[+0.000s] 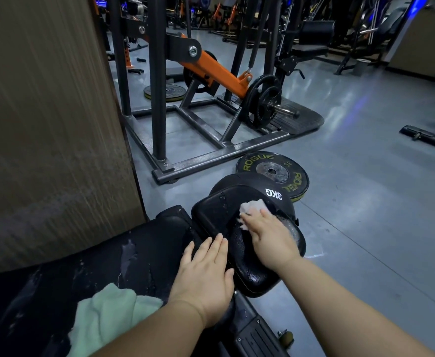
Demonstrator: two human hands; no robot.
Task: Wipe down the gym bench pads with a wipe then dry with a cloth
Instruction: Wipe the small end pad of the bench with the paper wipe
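1. My right hand (268, 238) presses a crumpled white wipe (252, 206) onto the small, wet black vinyl bench pad (216, 212), fingers straight and laid flat over the wipe.
2. My left hand (206, 274) rests flat, fingers straight and together, on that pad's near edge, gripping nothing.
3. The pale green terry cloth (108, 320) lies on the long black bench pad (147, 253), just beside my left forearm.

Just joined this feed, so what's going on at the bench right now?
The person's right hand presses a white wipe onto the small seat pad, which looks wet and sudsy. The left hand rests flat at that pad's near edge. The green cloth lies on the longer pad beside it, not in use.
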